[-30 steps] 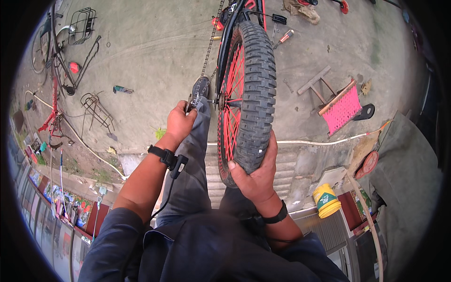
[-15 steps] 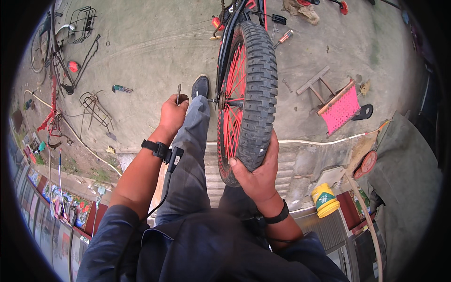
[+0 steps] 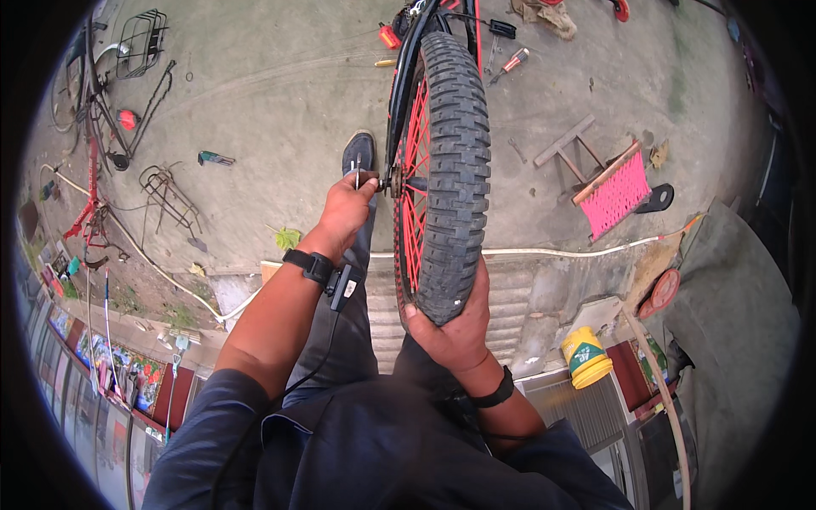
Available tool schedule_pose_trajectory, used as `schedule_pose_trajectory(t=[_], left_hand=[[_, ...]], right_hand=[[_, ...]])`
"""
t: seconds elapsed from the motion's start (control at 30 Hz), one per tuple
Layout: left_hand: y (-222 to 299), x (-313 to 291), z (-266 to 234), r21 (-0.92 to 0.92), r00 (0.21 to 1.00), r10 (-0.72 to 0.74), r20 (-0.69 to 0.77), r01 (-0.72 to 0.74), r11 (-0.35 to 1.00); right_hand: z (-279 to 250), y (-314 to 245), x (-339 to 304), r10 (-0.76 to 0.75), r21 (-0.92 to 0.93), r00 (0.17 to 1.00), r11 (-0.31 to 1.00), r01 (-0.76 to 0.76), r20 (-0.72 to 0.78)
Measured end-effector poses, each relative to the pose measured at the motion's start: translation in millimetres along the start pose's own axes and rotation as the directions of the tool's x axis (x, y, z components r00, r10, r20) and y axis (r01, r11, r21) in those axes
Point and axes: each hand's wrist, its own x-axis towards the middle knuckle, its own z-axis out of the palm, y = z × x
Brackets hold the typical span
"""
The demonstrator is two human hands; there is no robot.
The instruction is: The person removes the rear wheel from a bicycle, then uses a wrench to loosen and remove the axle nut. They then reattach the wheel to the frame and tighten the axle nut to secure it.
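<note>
Holds the wheel (image 3: 450, 178) at centre frame by cupping the near end of the tyre (image 3: 442, 306) in the right hand (image 3: 459, 331), spread only as wide as the rubber and wrapped around it. Pinches a small metal piece (image 3: 365, 175) in the left hand (image 3: 347, 208), with grip nearly closed, just beside the axle (image 3: 385, 183) left of centre; cannot tell whether touching. Looks partway along: already has tyre and red spokes (image 3: 413, 234) together, beside the bike (image 3: 401, 106) at upper centre. Seems to leave work at the axle undone, though too small there to tell fastened from loose. Possibly in the way: a shoe (image 3: 358, 153) just past the left hand, and a cable (image 3: 326, 353) trailing from the strap (image 3: 311, 265). At upper right, a screwdriver (image 3: 510, 65) near a pedal (image 3: 502, 30), then a pink stool (image 3: 614, 194), well apart from the wheel. At left, a green tool (image 3: 216, 158) and a rack (image 3: 170, 191); at lower right, a yellow bucket (image 3: 586, 357); across the middle, a pale hose (image 3: 544, 252).
</note>
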Motion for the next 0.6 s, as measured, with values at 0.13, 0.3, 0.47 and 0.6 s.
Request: schedule_pose_trajectory(t=[0.13,0.3,0.47,0.6], left_hand=[[2.8,-1.1,0.3,0.023,0.998,-0.051,-0.043,0.052,0.998],[-6.6,12.8,-4.7,0.052,0.999,0.02,-0.047,-0.017,0.998],[-10.6,17.5,-12.1,-0.01,0.999,0.029,0.021,-0.029,1.0],[-1.6,-1.2,-12.9,-0.313,0.97,0.11,0.218,-0.037,0.949]], right_hand=[[2.8,-0.9,-1.9,0.009,0.031,1.0,0.999,-0.01,0.015],[3.9,-1.1,-3.8,-0.044,0.063,0.999,0.997,0.044,-0.008],[4.1,-3.1,-4.3,-0.086,0.047,0.996,0.995,0.086,-0.012],[4.9,-10.0,5.6,-0.07,0.091,0.997,0.993,0.073,-0.038]])
